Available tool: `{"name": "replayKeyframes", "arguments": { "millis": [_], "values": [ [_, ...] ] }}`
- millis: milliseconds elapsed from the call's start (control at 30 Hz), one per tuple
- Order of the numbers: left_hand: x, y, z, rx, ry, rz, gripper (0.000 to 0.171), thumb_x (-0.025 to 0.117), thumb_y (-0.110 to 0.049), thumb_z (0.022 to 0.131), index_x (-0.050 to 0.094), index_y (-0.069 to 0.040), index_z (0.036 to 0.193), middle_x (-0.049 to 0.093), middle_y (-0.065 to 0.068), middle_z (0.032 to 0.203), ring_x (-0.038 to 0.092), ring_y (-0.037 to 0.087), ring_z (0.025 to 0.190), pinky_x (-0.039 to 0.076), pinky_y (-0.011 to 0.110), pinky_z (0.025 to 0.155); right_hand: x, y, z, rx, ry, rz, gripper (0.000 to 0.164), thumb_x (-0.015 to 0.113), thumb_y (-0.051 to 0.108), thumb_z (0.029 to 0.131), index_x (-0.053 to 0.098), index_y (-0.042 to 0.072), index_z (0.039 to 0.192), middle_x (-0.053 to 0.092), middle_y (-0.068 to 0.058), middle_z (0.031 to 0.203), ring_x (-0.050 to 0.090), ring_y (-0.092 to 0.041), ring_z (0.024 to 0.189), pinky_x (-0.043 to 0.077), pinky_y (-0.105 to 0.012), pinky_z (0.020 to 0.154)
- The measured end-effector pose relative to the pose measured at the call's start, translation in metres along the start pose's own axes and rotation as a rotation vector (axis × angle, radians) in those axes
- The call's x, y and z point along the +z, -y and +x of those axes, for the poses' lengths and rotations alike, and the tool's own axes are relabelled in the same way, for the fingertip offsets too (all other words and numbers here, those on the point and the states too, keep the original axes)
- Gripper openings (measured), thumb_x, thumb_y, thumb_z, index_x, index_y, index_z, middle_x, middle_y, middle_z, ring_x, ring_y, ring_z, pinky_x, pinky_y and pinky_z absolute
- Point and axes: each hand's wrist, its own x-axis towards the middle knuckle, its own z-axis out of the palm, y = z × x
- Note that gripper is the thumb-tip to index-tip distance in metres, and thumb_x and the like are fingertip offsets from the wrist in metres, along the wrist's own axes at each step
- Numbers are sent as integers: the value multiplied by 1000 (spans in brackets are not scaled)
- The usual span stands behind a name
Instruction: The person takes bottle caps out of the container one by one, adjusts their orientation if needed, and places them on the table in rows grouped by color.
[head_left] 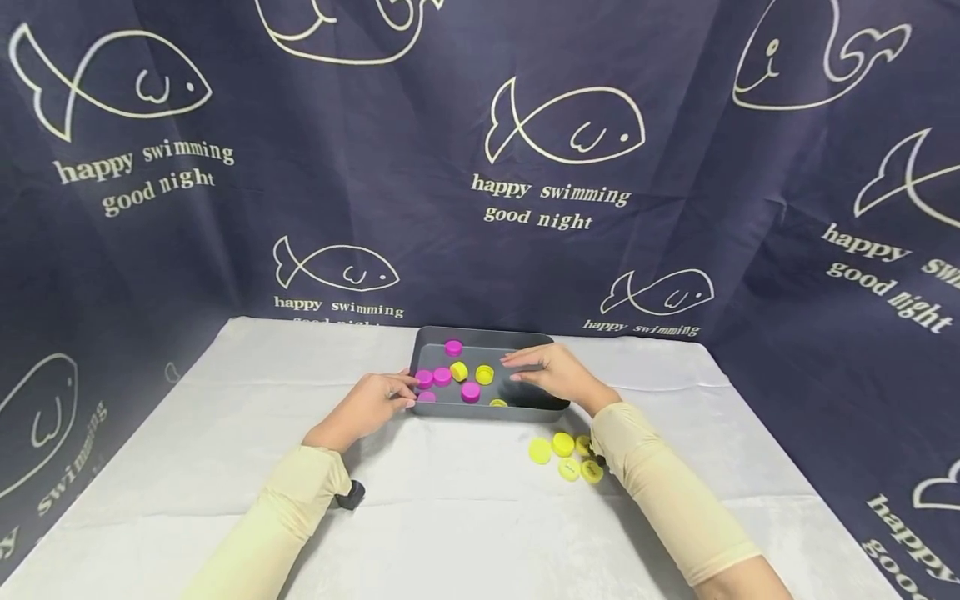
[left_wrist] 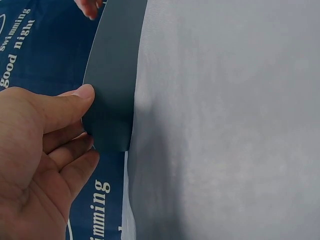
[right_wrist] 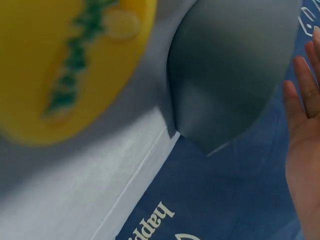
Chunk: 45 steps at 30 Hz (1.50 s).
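A dark grey tray (head_left: 525, 412) stands at the far side of the table, with several magenta bottle caps (head_left: 470, 392) toward its left and three yellow bottle caps (head_left: 484, 375) around its middle. My left hand (head_left: 372, 406) grips the tray's left end. In the left wrist view, the thumb (left_wrist: 85, 92) lies at the tray's rim, with the other fingers around the corner. Over the tray's right part is my right hand (head_left: 553, 372), its fingers extended and no cap visible in it. The right wrist view shows that hand (right_wrist: 305, 125) beyond the tray wall (right_wrist: 225, 75).
Several more yellow caps (head_left: 563, 445) lie on the white cloth by my right forearm. One yellow cap (right_wrist: 70, 65) with green lettering looms close in the right wrist view. A dark blue curtain (head_left: 555, 275) printed with fish hangs behind the table (head_left: 465, 517).
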Motion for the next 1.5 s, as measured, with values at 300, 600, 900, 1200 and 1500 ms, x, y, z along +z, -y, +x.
{"name": "replayKeyframes", "arguments": {
  "millis": [300, 600, 900, 1200, 1500],
  "values": [
    [0, -1, 2, 10, -3, 12, 5, 73, -8, 88, 78, -6, 88, 69, 11, 123, 51, 33, 133, 38, 49, 113, 13, -5, 20, 7, 86, -3, 29, 79, 8, 85, 75, 5, 114, 73, -2, 116, 67, -21, 113, 54, -40, 98],
    [0, 1, 3, 67, -21, -6, 4, 74, -6, 87, 77, -6, 85, 70, 14, 121, 53, 35, 131, 38, 50, 113, 22, -4, 34, -24, 153, -94, 29, 78, 7, 85, 76, 7, 113, 72, -3, 119, 67, -19, 114, 54, -40, 98],
    [0, 1, 3, 63, -13, -7, 4, 74, -7, 87, 77, -6, 85, 69, 14, 121, 52, 35, 131, 38, 49, 113, 26, -5, 41, -48, 243, -161, 39, 78, 10, 86, 69, 4, 124, 68, -6, 127, 62, -22, 121, 51, -41, 103],
    [2, 1, 2, 57, -8, -45, 5, 73, -4, 87, 77, -2, 88, 69, 16, 123, 51, 36, 133, 37, 49, 114, 35, -1, 43, -56, 271, -227, 34, 75, 9, 89, 70, 3, 122, 69, -9, 123, 64, -23, 119, 52, -37, 102],
    [1, 2, 1, 42, -11, -27, 4, 74, -5, 87, 78, -4, 88, 69, 14, 123, 51, 35, 133, 37, 50, 114, 37, 2, 47, -82, 294, -279, 22, 74, 4, 89, 75, 5, 110, 73, -5, 111, 67, -20, 109, 55, -36, 97]
  ]
}}
